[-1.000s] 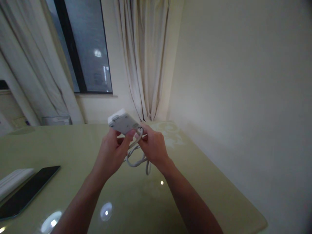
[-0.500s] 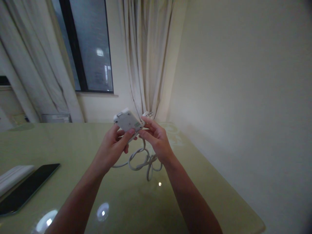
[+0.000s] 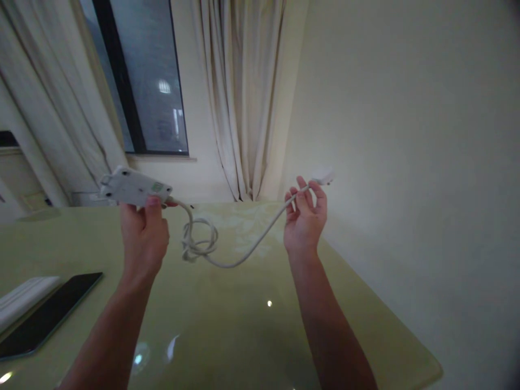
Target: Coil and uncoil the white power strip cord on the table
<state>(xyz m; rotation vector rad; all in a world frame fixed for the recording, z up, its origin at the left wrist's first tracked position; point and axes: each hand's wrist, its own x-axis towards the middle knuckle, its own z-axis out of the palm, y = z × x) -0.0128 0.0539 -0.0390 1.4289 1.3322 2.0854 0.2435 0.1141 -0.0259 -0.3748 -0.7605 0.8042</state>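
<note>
My left hand [image 3: 144, 235] grips a white power strip [image 3: 136, 187] at the left, its thumb pressed near a small green label. A grey-white cord [image 3: 238, 264] leaves the strip's right end, runs through a loose tangle of loops and rises to the right. Over there my right hand [image 3: 305, 216] pinches the cord's end just below a white plug [image 3: 324, 176], palm facing me. The plug is blurred against the pale wall. Both strip and plug are held up above the table, with the cord hanging slack between the hands.
A glossy greenish table [image 3: 227, 336] reflects several lights. At its left lie a dark flat slab [image 3: 52, 314] and a long white object [image 3: 26, 295]. Behind it are curtains [image 3: 244, 97] and a window [image 3: 146, 76]; a bare wall [image 3: 406, 135] runs along the right.
My hands have moved apart: the left took the power strip left, the right drew the plug right. The cord, bunched beneath the hands before, is now stretched out between them with its loops smaller.
</note>
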